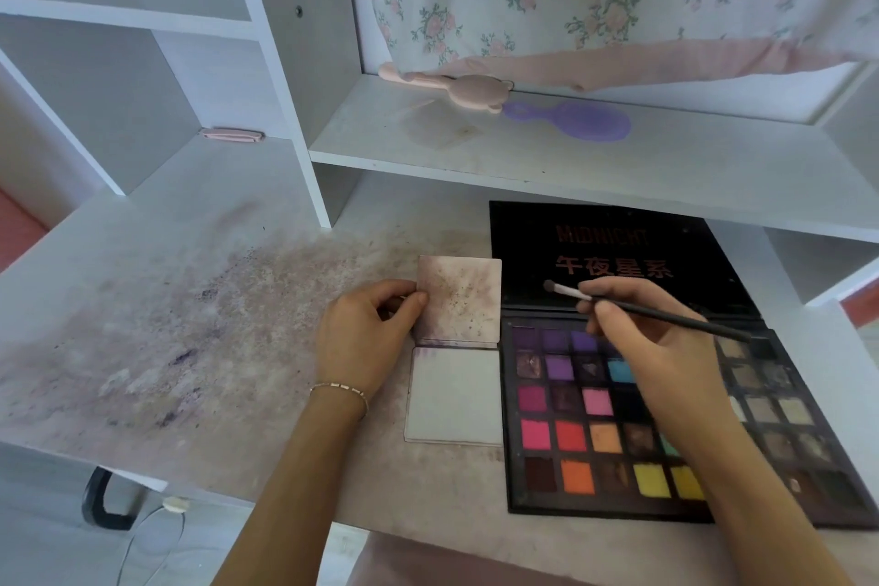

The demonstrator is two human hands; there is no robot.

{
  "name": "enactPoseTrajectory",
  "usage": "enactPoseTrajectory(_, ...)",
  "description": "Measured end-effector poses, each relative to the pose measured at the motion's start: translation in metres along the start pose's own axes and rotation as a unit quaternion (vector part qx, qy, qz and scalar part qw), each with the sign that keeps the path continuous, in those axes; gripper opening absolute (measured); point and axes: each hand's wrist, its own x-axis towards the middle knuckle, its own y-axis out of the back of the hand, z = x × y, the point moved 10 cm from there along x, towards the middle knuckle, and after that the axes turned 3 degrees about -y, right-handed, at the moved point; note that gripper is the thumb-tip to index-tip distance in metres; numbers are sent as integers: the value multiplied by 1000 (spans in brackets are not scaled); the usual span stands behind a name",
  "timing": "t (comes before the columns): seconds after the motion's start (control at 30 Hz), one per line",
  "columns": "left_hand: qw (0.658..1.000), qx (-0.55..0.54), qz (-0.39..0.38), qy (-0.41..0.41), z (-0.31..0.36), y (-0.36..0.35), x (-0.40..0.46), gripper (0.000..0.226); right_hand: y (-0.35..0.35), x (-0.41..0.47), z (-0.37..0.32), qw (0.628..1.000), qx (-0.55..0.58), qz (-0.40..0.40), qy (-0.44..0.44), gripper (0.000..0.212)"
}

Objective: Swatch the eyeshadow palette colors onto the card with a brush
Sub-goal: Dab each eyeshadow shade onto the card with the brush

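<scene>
Your left hand (366,338) pinched the upper card (460,300) at its left edge, thumb on its face, holding it tilted up above a second, cleaner card (455,395) lying flat on the worktop (190,300); your right hand (637,328) gripped the brush (656,312) mid-handle, its tip raised over the open eyeshadow palette (594,419) just right of the cards. The card appeared thin, light and flexible, best held by an edge. It was squarish, mauve-smudged and speckled.
</scene>
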Motion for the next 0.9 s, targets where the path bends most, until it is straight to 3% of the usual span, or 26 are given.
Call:
enactPoseTrajectory(0.23, 1000, 5, 3, 4, -2, 0, 0, 12, 44, -1, 15, 994, -76, 75, -13, 26)
enactPoseTrajectory(0.4, 1000, 11, 7, 4, -1, -1, -1, 12, 50, -3, 26, 984, -163, 65, -12, 25)
enactPoseTrajectory(0.9, 1000, 22, 8, -7, 2, -1, 0, 10, 42, -3, 32, 981, -190, 33, 10, 25)
